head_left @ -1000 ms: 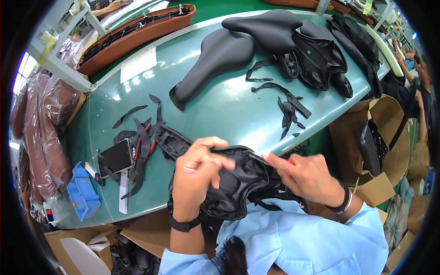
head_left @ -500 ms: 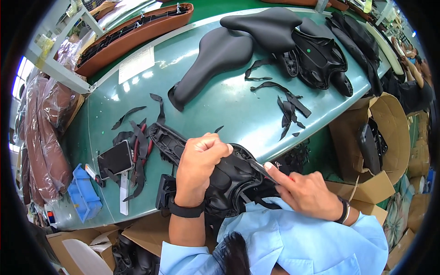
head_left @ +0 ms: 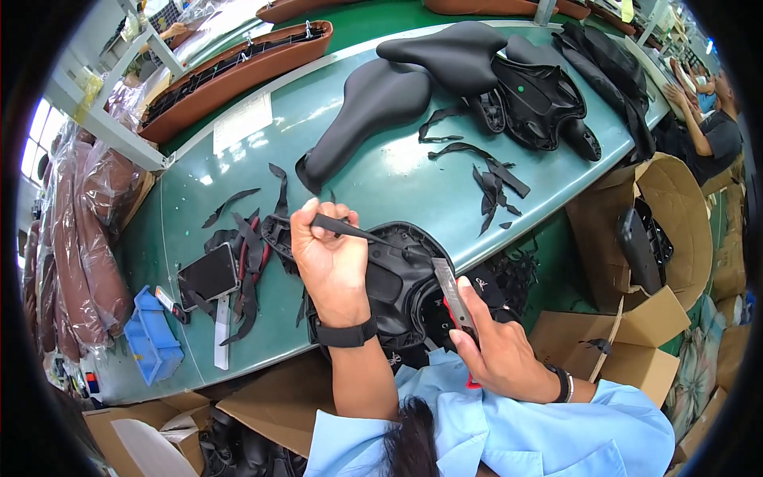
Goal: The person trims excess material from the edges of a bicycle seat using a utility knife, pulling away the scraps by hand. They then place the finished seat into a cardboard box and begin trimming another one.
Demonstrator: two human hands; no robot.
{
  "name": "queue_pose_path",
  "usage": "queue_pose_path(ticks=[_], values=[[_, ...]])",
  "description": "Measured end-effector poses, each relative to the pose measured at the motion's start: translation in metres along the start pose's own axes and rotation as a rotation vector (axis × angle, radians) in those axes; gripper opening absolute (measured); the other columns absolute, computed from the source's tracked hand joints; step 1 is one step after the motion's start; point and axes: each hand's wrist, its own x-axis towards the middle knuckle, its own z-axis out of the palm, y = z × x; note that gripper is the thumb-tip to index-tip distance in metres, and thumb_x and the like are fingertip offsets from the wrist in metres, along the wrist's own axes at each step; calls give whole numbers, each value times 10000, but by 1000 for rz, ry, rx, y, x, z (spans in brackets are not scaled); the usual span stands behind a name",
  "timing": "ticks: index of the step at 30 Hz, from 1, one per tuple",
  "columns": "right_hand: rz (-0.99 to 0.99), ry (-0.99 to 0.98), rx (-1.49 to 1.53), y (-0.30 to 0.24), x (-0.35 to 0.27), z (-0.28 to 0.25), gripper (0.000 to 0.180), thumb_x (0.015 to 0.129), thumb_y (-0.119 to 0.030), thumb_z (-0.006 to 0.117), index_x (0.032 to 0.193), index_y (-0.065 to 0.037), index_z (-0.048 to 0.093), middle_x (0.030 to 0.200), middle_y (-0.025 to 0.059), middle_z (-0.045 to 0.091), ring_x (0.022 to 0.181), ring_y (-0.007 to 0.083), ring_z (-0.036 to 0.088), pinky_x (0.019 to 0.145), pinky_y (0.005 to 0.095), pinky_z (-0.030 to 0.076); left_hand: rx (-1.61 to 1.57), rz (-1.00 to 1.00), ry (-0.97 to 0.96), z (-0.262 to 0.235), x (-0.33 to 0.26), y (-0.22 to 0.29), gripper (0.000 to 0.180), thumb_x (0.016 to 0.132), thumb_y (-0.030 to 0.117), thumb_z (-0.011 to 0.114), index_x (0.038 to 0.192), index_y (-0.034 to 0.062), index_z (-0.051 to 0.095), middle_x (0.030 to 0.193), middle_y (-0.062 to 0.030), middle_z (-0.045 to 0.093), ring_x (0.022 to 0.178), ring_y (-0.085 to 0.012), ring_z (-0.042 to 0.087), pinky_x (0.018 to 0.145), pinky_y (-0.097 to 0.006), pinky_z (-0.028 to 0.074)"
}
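A black bicycle saddle (head_left: 385, 285) lies underside up at the table's near edge, partly covered by my left forearm. My left hand (head_left: 334, 274) is closed on a thin black strip of material (head_left: 348, 228), which stretches right toward the saddle's rim. In my right hand (head_left: 509, 358) is a utility knife (head_left: 456, 300) with a metal blade section and red on its body. Its tip points up and away beside the saddle's right rim. Loose black strips (head_left: 250, 278) lie on the table to the left, around a red-handled tool.
Several finished-looking saddles (head_left: 373, 107) lie at the back of the green table (head_left: 286, 175). A phone (head_left: 208, 277), a white ruler-like bar (head_left: 222, 334) and a blue bin (head_left: 151, 338) are at left. Cardboard boxes (head_left: 675, 215) stand below at right and lower left. Another person (head_left: 715, 131) is at far right.
My left hand has lifted up and left from the saddle, drawing the black strip with it. The knife has swung to point more upright, slightly apart from the rim.
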Motion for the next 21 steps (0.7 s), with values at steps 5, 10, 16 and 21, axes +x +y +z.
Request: queue_pose_path(ticks=[5, 10, 16, 21], values=[[15, -25, 50, -2, 7, 5, 675, 914, -171, 582, 1457, 74, 266, 552, 172, 573, 465, 364, 577, 473, 471, 436, -155, 146, -73, -16, 12, 3, 155, 925, 299, 635, 903, 146, 621, 904, 3, 592, 887, -164, 499, 854, -370, 367], [-51, -21, -77, 23, 21, -15, 606, 906, -191, 573, 1453, -44, 359, 577, 168, 590, 498, 383, 575, 486, 495, 430, 996, 441, -16, 29, 0, 4, 627, 843, 397, 736, 1349, 74, 555, 1264, -164, 601, 1212, -282, 538, 1003, -383, 392], [-109, -57, -53, 28, 45, -34, 548, 897, -142, 592, 1424, -100, 449, 871, 173, 678, 651, 357, 644, 576, 428, 489, 2111, -212, -711, 9, 16, 71, 763, 699, 405, 815, 1287, -12, 563, 1084, -207, 623, 1028, -353, 592, 874, -412, 466], [-362, 145, 200, 54, 54, -34, 494, 891, -43, 612, 1375, -91, 528, 1109, 139, 693, 805, 308, 693, 703, 343, 542, 1670, -95, -300, -3, -24, 84, 574, 787, 210, 764, 1252, -44, 541, 1136, -161, 631, 1062, -229, 598, 962, -340, 445]])
